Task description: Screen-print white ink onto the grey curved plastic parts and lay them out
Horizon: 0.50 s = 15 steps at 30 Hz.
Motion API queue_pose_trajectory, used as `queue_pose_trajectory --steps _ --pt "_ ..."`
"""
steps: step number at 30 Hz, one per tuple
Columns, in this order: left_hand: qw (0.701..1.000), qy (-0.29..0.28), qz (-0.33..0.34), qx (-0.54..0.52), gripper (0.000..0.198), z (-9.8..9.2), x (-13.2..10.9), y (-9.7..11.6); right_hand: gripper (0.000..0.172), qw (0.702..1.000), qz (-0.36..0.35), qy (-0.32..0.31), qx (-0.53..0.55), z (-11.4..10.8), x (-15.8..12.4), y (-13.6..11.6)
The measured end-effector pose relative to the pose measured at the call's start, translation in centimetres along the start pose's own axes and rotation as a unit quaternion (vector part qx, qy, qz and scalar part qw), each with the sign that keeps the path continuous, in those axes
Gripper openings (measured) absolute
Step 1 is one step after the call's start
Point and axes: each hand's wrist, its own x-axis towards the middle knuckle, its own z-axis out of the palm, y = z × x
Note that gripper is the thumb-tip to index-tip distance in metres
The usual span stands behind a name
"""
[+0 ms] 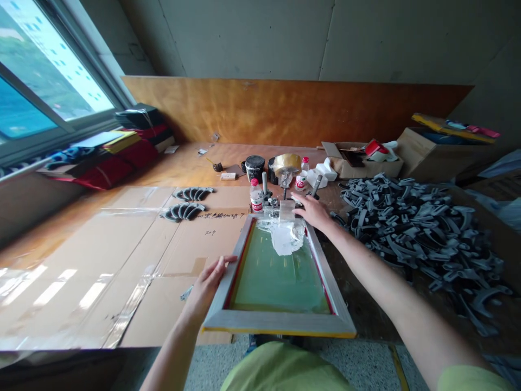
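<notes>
A screen printing frame (280,321) with a green mesh (277,285) sits in front of me, its far end at a metal clamp fixture (271,205). White ink (287,239) is smeared over the far part of the mesh. My left hand (210,279) holds the frame's left rail, with fingertips on its edge. My right hand (312,212) is over the far right corner with fingers stretched out. Beside its fingertips, a pale, translucent squeegee (287,210) stands at the far end of the ink. Whether the thumb touches it is hard to see.
A heap of grey plastic parts (415,233) covers the table's right side. Two rows of curved grey parts (183,212) lie on cardboard (134,260) at left. Behind the frame stand red-labelled bottles (256,196), a black tub (255,167), a tape roll (286,163) and an open carton (358,167).
</notes>
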Motion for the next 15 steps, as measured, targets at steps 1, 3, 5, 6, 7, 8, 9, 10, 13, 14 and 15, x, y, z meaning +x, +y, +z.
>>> queue_pose_trajectory --steps 1,3,5,6,7,8,9,10,13,14,15 --pt "1.0 0.007 0.022 -0.016 0.06 0.2 0.4 1.1 0.05 0.999 0.032 0.036 0.015 -0.2 -0.7 1.3" --pt "0.993 0.013 0.094 -0.068 0.056 1.0 1.6 3.4 0.036 0.991 0.104 0.075 0.046 0.3 -3.0 3.7" --pt "0.979 0.011 0.167 -0.12 0.049 2.1 2.9 6.0 0.027 0.985 0.145 0.061 0.069 1.8 -6.0 5.1" --pt "0.972 0.008 0.191 -0.134 0.046 2.7 3.6 7.3 0.024 0.986 0.143 0.041 0.079 2.9 -7.5 5.3" --pt "0.969 0.001 0.204 -0.139 0.044 3.2 4.2 8.6 0.025 0.988 0.123 0.019 0.089 4.1 -8.9 5.1" --pt "0.968 -0.005 0.208 -0.14 0.044 3.6 4.7 9.6 0.03 0.991 0.094 -0.002 0.095 5.2 -10.1 4.7" --pt "0.968 -0.009 0.209 -0.14 0.045 4.0 5.1 10.4 0.037 0.993 0.062 -0.02 0.097 6.1 -11.0 4.1" --pt "0.967 -0.005 0.211 -0.145 0.047 4.2 5.4 10.7 0.042 0.994 0.028 -0.039 0.097 6.8 -11.6 3.4" --pt "0.964 0.038 0.196 -0.177 0.048 5.0 4.9 8.9 0.031 0.992 -0.028 -0.084 0.086 7.3 -12.1 1.5" --pt "0.972 0.031 0.159 -0.173 0.05 5.4 4.4 7.3 0.023 0.992 -0.029 -0.087 0.088 7.0 -12.3 0.7" --pt "0.982 0.007 0.103 -0.158 0.052 6.0 3.7 5.4 0.017 0.992 -0.028 -0.082 0.094 6.6 -12.6 -0.3"
